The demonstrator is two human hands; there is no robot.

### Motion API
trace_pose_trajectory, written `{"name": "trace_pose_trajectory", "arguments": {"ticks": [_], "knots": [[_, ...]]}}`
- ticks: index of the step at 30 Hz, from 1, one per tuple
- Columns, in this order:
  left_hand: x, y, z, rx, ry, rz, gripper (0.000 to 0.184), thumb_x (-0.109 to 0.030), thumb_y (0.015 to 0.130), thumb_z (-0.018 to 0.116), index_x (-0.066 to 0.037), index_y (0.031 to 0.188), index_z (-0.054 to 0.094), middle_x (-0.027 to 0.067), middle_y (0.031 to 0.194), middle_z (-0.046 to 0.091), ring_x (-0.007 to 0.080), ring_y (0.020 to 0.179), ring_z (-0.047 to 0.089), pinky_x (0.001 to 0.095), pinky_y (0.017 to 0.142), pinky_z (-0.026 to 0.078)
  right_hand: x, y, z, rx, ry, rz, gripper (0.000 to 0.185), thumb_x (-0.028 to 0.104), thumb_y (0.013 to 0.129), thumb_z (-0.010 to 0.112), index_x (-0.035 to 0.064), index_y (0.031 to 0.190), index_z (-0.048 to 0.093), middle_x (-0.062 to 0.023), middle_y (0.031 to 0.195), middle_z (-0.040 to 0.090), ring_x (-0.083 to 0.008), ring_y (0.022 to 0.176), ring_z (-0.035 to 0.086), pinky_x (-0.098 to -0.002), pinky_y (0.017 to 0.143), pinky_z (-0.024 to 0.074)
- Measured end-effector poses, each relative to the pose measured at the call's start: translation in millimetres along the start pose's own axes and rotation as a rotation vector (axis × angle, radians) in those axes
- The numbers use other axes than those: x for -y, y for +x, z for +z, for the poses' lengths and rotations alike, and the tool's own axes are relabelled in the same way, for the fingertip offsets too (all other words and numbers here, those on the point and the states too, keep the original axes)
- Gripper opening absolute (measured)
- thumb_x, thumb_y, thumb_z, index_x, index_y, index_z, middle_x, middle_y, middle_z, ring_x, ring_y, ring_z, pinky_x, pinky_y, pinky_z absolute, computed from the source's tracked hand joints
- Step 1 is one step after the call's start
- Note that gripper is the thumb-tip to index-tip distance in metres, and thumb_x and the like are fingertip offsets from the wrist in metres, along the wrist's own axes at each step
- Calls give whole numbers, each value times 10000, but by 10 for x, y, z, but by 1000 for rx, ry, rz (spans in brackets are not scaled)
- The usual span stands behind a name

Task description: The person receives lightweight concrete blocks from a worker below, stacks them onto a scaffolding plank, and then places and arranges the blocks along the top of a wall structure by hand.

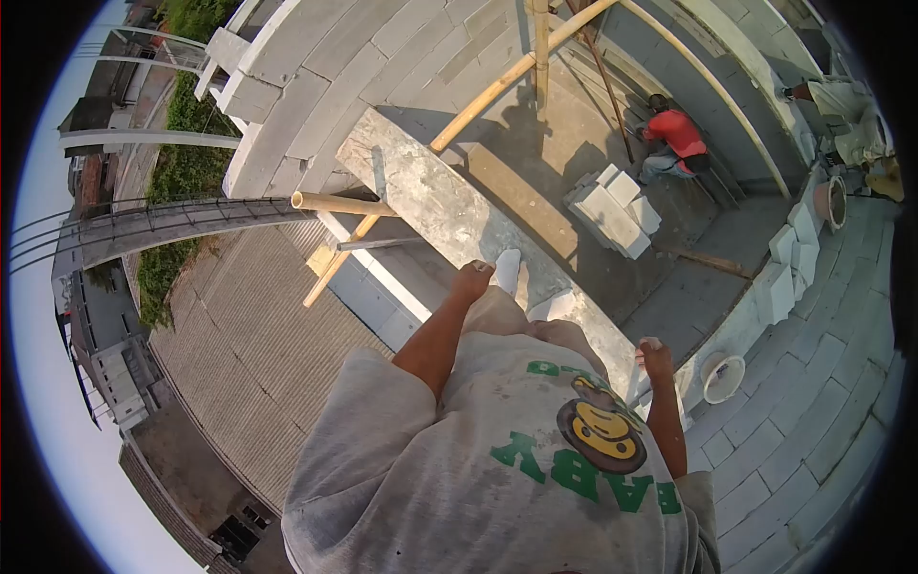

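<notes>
I stand on a mortar-stained plank high above a floor, my feet in white footwear. My left hand hangs over the plank's near edge, its fingers curled closed; whatever they may hold is hidden. Near the plank's right end is my right hand, also closed, with pale and reddish marks at its fingers that I cannot make out. Beside that hand, a round white bucket sits by the block wall.
Bamboo poles cross behind the plank. Below, a person in a red shirt crouches near stacked pale blocks. More blocks and another bucket line the right wall. A corrugated roof lies far below on the left.
</notes>
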State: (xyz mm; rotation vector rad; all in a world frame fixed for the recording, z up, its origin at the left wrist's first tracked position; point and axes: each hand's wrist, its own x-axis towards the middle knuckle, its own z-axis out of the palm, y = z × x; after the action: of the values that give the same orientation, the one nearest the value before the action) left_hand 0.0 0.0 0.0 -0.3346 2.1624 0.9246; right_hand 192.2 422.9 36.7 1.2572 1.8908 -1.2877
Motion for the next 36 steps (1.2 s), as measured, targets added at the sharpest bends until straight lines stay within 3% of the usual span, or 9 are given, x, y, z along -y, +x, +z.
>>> {"name": "trace_pose_trajectory", "arguments": {"ticks": [2, 5, 12, 18, 23, 26, 29, 31, 36], "knots": [[37, 14, 232, 10, -79, -27, 508, -474, 846, 524, -30, 1067, 635, 224, 1057, 631, 370, 1037, 585, 398, 886, 451, -146, -36, -99, -1, 4, 115, 230, 235, 811, 594, 35, 921, 621, -63, 706, 627, -146, 532, 570, -283, 476, 448], [100, 45, -10, 11, -100, -26, 502, -473, 850, 516, -30, 1051, 640, 228, 1050, 631, 379, 1021, 588, 407, 884, 451, -94, -45, 4, -50, 36, 244, 214, 226, 810, 594, 31, 895, 617, -49, 646, 595, -146, 516, 553, -284, 453, 431], [335, 97, -205, -74, -18, -105, 522, -497, 854, 499, -37, 1056, 640, 244, 1079, 616, 389, 1038, 578, 424, 908, 439, 207, 306, -172, -42, 92, 213, 285, 208, 808, 596, 41, 1038, 589, -110, 809, 598, -176, 596, 575, -290, 440, 426], [549, 173, -201, -174, -138, -143, 537, -516, 862, 473, -50, 1073, 637, 236, 1108, 606, 392, 1065, 563, 433, 916, 431, 960, 390, -55, -37, -117, 32, 358, 254, 818, 576, 32, 1099, 586, -123, 853, 620, -206, 622, 596, -307, 512, 477], [471, -2, -333, -161, -157, -208, 533, -518, 864, 468, -52, 1056, 644, 208, 1105, 616, 387, 1066, 562, 440, 910, 431, 1539, 287, 124, 77, 74, 35, 392, 276, 834, 570, 39, 1146, 564, -125, 936, 638, -198, 700, 618, -332, 610, 509], [823, 159, -266, -132, -224, -137, 543, -507, 866, 481, -16, 1035, 640, 235, 1025, 632, 392, 1021, 581, 439, 866, 442, 1559, 242, 187, 97, 165, 75, 404, 281, 841, 577, 47, 1169, 546, -119, 950, 641, -188, 717, 621, -321, 626, 512], [1179, 370, -273, -154, -346, -79, 468, -429, 861, 544, 21, 946, 642, 220, 909, 655, 355, 922, 619, 398, 807, 451, 1568, 194, 360, 16, 57, 69, 341, 256, 834, 584, 25, 1086, 590, -108, 897, 647, -183, 689, 622, -306, 597, 507], [1317, 449, -285, -305, -370, -80, 319, -310, 864, 602, 7, 839, 634, 55, 706, 602, 135, 624, 563, 294, 583, 456, 1588, 148, 473, 21, -13, 69, 306, 230, 829, 581, 25, 1055, 599, -94, 871, 638, -177, 683, 619, -300, 593, 509], [1590, 780, -531, -191, -318, -17, 263, -283, 867, 608, -33, 785, 594, 18, 687, 565, 107, 594, 534, 275, 556, 448, 1384, 111, 702, 22, -182, 8, 303, 301, 779, 600, 43, 920, 671, -90, 754, 659, -180, 689, 633, -318, 607, 492]]}}
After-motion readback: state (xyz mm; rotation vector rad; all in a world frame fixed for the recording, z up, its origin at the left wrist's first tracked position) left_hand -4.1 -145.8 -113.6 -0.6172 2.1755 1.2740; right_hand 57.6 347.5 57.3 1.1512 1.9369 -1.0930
